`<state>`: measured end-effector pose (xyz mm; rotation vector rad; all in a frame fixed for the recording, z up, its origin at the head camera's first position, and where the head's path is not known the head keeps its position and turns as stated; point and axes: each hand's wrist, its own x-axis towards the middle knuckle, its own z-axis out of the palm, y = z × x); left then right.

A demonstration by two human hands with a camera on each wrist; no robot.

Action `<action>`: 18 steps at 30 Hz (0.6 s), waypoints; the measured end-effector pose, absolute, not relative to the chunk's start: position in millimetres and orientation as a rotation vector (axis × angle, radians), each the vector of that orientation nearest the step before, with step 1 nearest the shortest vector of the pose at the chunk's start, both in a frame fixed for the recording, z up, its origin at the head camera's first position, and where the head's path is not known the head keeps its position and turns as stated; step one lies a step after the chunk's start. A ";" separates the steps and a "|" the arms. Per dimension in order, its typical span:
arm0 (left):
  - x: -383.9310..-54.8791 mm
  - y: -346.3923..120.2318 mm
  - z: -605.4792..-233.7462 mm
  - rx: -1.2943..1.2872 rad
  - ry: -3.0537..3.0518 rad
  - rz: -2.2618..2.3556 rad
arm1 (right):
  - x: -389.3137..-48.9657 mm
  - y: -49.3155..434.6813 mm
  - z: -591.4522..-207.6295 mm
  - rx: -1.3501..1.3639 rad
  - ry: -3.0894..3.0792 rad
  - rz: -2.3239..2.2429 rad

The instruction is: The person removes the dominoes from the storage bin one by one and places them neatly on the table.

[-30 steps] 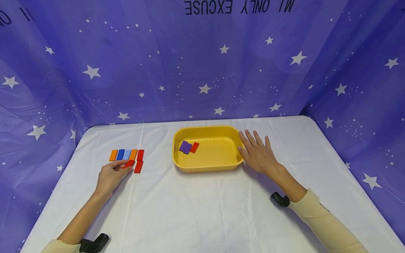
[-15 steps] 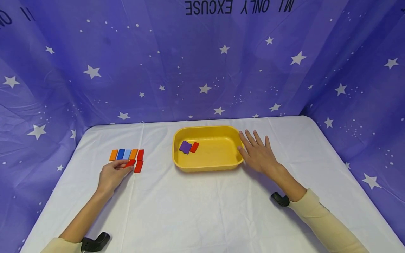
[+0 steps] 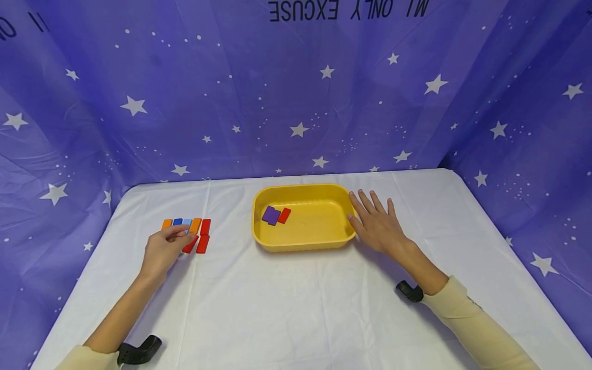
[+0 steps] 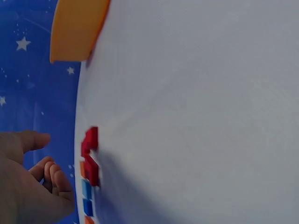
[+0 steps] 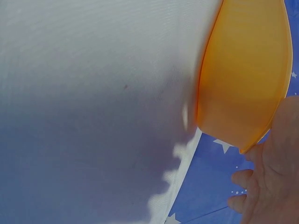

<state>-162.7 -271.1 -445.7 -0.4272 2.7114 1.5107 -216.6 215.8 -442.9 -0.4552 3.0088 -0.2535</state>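
My left hand [image 3: 159, 254] hovers over the table at the left, thumb and fingertips apart with nothing between them. Just past its fingertips lies a red tile [image 3: 190, 245], partly covered by the hand in the head view. To its right is another red tile [image 3: 202, 244]. Behind them runs a row of tiles: orange, blue [image 3: 178, 221], light blue, orange [image 3: 196, 225] and red [image 3: 205, 226]. My right hand [image 3: 380, 229], fingers spread, rests against the right rim of a yellow tub [image 3: 305, 245]. Inside the tub are purple tiles [image 3: 271, 215] and one red tile [image 3: 284, 215].
A white cloth covers the table [image 3: 287, 308]. Purple curtains [image 3: 259, 103] with white stars rise behind the table and along both sides. Black straps with small devices sit on both wrists.
The left hand has let go of the red tile and lifted slightly away, leaving it on the table beside the other red one. The right hand and tub have stayed put.
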 end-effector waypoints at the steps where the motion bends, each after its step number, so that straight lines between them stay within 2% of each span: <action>1: -163.0 -268.1 -442.3 -0.390 2.717 1.513 | -216.5 215.6 -442.6 -0.456 3.010 -0.250; 8: -166.6 -238.3 -424.8 -0.146 2.635 1.601 | -216.0 215.6 -442.6 -0.451 3.006 -0.252; 18: -184.0 -184.9 -413.8 0.072 2.494 1.744 | -216.2 215.3 -443.4 -0.452 3.013 -0.249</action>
